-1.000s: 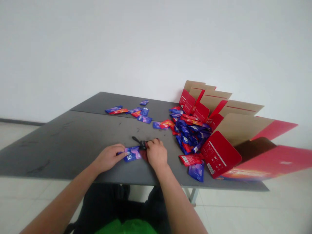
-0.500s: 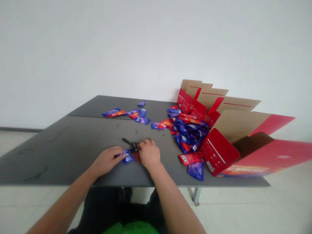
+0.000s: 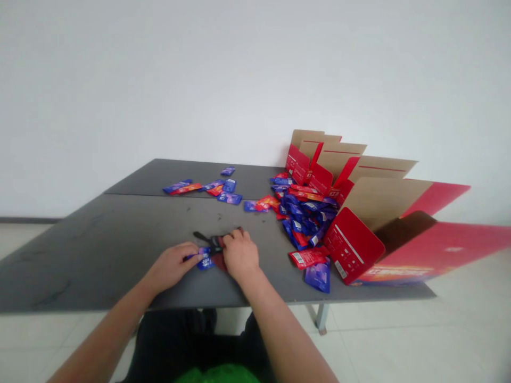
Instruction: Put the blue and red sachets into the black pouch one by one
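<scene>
Small blue foil sachet pinched in the left hand; fingers closed on it, its body showing just past the fingertips, low over the table. Right hand curled palm-down just beside it, resting over a dark red sachet and a slender black-handled tool. The tool's tip projects from the fingers, away from the person; its exact type is too small to tell. Whether the right hand grips either item cannot be told, as the fingers hide the contact.

All of this lies near the front edge of a dark grey two-panel table. To the right, a heaped pile of blue and red foil sachets spills from a red-printed cardboard carton, which lies on its side with flaps open and kraft-brown inner faces showing. A loose red sachet and a loose blue sachet lie at the pile's near side. A scattered group of sachets lies farther off, across the panel seam. White wall behind.
</scene>
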The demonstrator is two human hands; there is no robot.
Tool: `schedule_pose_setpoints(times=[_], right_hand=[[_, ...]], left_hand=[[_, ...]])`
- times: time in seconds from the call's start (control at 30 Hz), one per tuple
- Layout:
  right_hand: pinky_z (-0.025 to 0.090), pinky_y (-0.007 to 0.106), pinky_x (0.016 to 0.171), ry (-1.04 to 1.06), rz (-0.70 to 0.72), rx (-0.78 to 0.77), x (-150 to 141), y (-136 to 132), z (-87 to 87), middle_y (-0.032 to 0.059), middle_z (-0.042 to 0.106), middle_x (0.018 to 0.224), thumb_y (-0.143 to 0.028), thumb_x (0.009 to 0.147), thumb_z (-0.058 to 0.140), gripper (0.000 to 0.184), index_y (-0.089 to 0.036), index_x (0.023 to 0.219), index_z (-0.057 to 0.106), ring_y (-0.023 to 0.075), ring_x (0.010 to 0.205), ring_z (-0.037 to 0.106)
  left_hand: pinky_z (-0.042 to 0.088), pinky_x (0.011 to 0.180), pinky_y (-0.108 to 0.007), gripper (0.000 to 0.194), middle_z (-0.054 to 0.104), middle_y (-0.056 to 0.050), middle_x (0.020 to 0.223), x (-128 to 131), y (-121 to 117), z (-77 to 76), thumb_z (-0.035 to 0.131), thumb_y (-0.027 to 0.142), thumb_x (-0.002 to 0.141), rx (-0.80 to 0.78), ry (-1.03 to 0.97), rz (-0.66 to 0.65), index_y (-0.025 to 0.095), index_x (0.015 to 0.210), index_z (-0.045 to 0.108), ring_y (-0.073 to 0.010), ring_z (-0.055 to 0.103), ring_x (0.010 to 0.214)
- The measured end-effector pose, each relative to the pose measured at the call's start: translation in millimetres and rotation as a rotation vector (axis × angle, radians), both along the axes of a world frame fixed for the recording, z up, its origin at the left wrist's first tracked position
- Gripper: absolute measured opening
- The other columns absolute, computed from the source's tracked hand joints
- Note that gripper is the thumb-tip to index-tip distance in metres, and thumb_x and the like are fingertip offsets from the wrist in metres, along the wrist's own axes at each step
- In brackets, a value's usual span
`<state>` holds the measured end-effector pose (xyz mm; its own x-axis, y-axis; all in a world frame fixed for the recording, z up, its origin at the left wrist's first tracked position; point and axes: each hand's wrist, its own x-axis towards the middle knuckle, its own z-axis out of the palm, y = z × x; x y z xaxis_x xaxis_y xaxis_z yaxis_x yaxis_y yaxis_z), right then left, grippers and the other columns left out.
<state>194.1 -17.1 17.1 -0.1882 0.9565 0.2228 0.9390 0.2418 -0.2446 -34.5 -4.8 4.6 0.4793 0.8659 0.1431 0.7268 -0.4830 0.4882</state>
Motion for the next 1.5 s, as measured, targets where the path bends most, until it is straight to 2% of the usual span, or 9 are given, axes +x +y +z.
schedule_pose_setpoints(times=[0.17,0.3,0.43,0.7,0.83,1.0,1.13,1.27,1.5], right_hand=[[0.051,0.035,0.083,-0.041,-0.209,-0.08,47,19,22.3,0.0131,0.065,0.119,-0.035,0.107,0.042,0.033,-0.021,0.109,0.073,0.0278,0.111,0.056],[0.05,0.033,0.085,-0.005,-0.088,0.098,12,3,34.3,0.0092,0.064,0.121,-0.036,0.108,0.042,0.031,-0.025,0.113,0.07,0.0252,0.111,0.055],[0.051,0.031,0.082,-0.002,0.111,0.074,-23,-8,14.9,0.0064,0.065,0.114,-0.036,0.107,0.045,0.028,-0.026,0.107,0.071,0.0247,0.109,0.054],[0.05,0.034,0.084,-0.052,-0.177,-0.061,40,17,22.1,0.0126,0.066,0.119,-0.037,0.108,0.042,0.034,-0.022,0.109,0.073,0.0267,0.113,0.056],[0.051,0.033,0.084,-0.014,-0.052,0.109,7,-1,33.7,0.0088,0.065,0.12,-0.038,0.108,0.042,0.031,-0.026,0.111,0.071,0.0255,0.112,0.055],[0.051,0.032,0.082,-0.013,0.105,0.054,-28,-10,9.4,0.0069,0.065,0.113,-0.039,0.108,0.043,0.031,-0.026,0.106,0.071,0.0251,0.11,0.054],[0.051,0.033,0.083,-0.041,-0.067,-0.022,17,8,-0.5,0.0095,0.065,0.117,-0.04,0.109,0.039,0.036,-0.025,0.109,0.072,0.0252,0.11,0.055],[0.05,0.034,0.084,-0.077,-0.202,-0.087,60,17,21.1,0.0123,0.065,0.119,-0.038,0.107,0.044,0.032,-0.022,0.11,0.072,0.0267,0.112,0.056],[0.051,0.032,0.082,0.008,0.054,0.097,-17,-11,31.0,0.0071,0.063,0.121,-0.037,0.107,0.044,0.028,-0.028,0.114,0.07,0.0247,0.111,0.053]], left_hand=[[0.049,0.087,-0.028,0.041,0.074,-0.003,0.101,1,-2,6.2,0.048,0.047,0.102,-0.011,-0.031,-0.022,0.022,0.078,0.069,-0.0195,0.068,0.093],[0.049,0.087,-0.029,0.037,0.075,-0.003,0.098,-3,3,-2.2,0.049,0.045,0.101,-0.011,-0.023,-0.024,0.022,0.081,0.071,-0.0212,0.069,0.093],[0.05,0.084,-0.031,0.031,0.076,-0.005,0.095,-4,5,-6.9,0.051,0.04,0.096,0.0,0.004,0.025,0.022,0.082,0.072,-0.0234,0.069,0.09],[0.049,0.086,-0.028,0.041,0.073,-0.003,0.098,0,-1,3.3,0.047,0.047,0.103,-0.011,-0.037,-0.031,0.022,0.078,0.068,-0.0191,0.067,0.091],[0.049,0.086,-0.028,0.036,0.075,-0.003,0.096,-4,3,-4.3,0.049,0.045,0.1,0.008,-0.03,-0.021,0.023,0.08,0.07,-0.0206,0.069,0.091],[0.05,0.079,-0.031,0.031,0.076,-0.004,0.088,-3,3,-5.2,0.052,0.04,0.095,0.02,0.009,0.043,0.023,0.078,0.071,-0.0235,0.069,0.085],[0.049,0.087,-0.029,0.038,0.075,-0.003,0.098,1,-1,3.1,0.048,0.046,0.101,0.004,-0.037,-0.023,0.023,0.081,0.07,-0.0202,0.068,0.092],[0.049,0.086,-0.027,0.039,0.074,-0.002,0.099,0,-1,4.1,0.048,0.047,0.102,-0.013,-0.042,-0.019,0.023,0.08,0.07,-0.0193,0.068,0.092],[0.051,0.084,-0.03,0.033,0.075,-0.003,0.093,-4,4,-5.7,0.051,0.043,0.096,0.019,-0.024,0.004,0.023,0.08,0.072,-0.0227,0.069,0.089]])
